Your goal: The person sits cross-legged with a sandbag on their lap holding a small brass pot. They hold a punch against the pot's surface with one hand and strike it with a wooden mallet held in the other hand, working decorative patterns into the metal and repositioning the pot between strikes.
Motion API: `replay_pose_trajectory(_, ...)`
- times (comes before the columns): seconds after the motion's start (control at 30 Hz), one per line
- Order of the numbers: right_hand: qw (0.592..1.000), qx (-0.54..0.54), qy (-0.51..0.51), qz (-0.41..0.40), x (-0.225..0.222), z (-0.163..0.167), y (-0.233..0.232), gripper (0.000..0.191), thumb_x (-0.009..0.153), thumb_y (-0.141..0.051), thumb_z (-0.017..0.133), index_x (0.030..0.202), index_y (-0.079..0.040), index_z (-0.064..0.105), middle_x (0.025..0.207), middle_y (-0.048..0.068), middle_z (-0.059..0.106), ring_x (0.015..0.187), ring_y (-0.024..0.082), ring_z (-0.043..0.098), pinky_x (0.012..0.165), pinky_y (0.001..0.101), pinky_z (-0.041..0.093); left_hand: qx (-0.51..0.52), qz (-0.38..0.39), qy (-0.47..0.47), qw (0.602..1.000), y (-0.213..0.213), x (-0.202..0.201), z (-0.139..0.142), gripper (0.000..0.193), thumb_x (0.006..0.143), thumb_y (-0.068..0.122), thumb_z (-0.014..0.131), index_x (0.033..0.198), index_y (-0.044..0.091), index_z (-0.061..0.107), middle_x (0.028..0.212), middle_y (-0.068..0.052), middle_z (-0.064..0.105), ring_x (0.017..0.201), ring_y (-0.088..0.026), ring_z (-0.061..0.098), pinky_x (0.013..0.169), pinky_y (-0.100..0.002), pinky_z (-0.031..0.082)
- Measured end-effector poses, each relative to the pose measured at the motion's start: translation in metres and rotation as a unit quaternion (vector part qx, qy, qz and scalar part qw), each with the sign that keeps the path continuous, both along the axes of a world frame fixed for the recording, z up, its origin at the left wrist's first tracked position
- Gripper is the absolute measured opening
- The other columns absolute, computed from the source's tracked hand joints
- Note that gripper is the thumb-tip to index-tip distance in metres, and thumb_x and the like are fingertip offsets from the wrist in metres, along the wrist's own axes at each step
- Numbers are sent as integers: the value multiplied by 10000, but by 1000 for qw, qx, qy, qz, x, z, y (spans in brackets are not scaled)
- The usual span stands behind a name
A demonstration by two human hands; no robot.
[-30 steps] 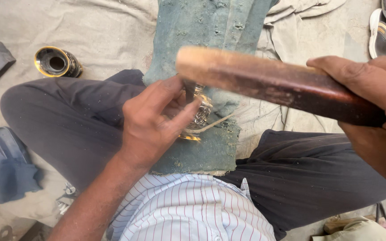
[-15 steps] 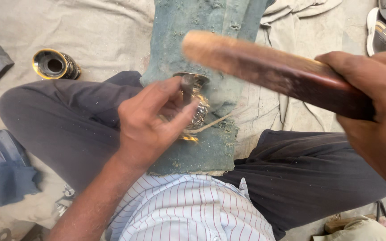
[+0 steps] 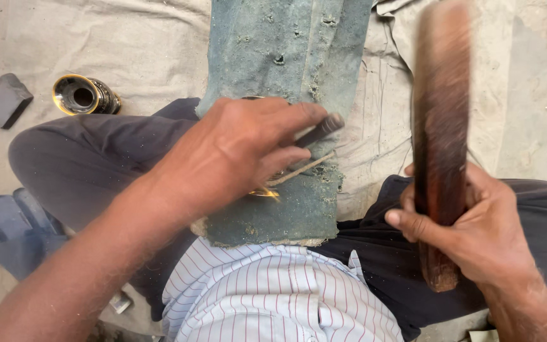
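My left hand (image 3: 235, 155) presses down on the green block (image 3: 286, 76) in my lap, fingers closed on a dark punch (image 3: 320, 131) and covering a small brass piece (image 3: 264, 192) — only its edge glints out. The punch lies slantwise, tip under my palm. My right hand (image 3: 476, 234) grips the wooden mallet (image 3: 441, 126), long axis pointing away — well right of the punch.
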State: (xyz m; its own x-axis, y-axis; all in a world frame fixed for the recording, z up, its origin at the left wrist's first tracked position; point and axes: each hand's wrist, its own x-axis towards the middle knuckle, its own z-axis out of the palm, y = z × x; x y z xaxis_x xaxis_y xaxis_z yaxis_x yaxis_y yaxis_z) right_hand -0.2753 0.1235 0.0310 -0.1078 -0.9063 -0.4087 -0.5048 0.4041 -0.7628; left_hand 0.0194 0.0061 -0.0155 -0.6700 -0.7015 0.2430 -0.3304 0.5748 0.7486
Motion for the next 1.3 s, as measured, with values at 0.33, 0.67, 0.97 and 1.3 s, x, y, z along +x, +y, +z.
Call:
replay_pose_trajectory(0.33,954,62,279,90,1,13,12,346,749,-95,939,982,-39,689,750,57,664,635,157,665,583,311,586,-19,-38,-84,996,1,-4,4,349,917,252,740,1249,160,682,846,-73,703,669,-214,682,546,-330,587)
replay_pose_trajectory(0.67,989,-16,148,6,3,11,17,302,788,-233,844,971,-73,666,754,10,671,640,109,676,592,280,594,23,-73,-20,997,-9,-9,9,384,843,201,774,1203,82,715,974,-99,771,785,-229,740,689,-355,616)
replay_pose_trajectory(0.97,997,-10,66,-46,-1,-7,52,298,759,15,815,1013,-8,662,757,63,712,648,154,726,569,282,635,54,-112,-13,992,-15,0,12,388,841,187,751,1221,120,705,1018,-55,776,785,-184,755,676,-318,637)
replay_pose_trajectory(1.3,971,19,235,29,39,12,42,352,731,-41,885,1017,-28,680,732,56,699,636,166,713,587,295,611,37,-160,-85,983,-20,3,8,378,905,227,728,1281,199,696,899,-25,752,728,-165,716,620,-315,608)
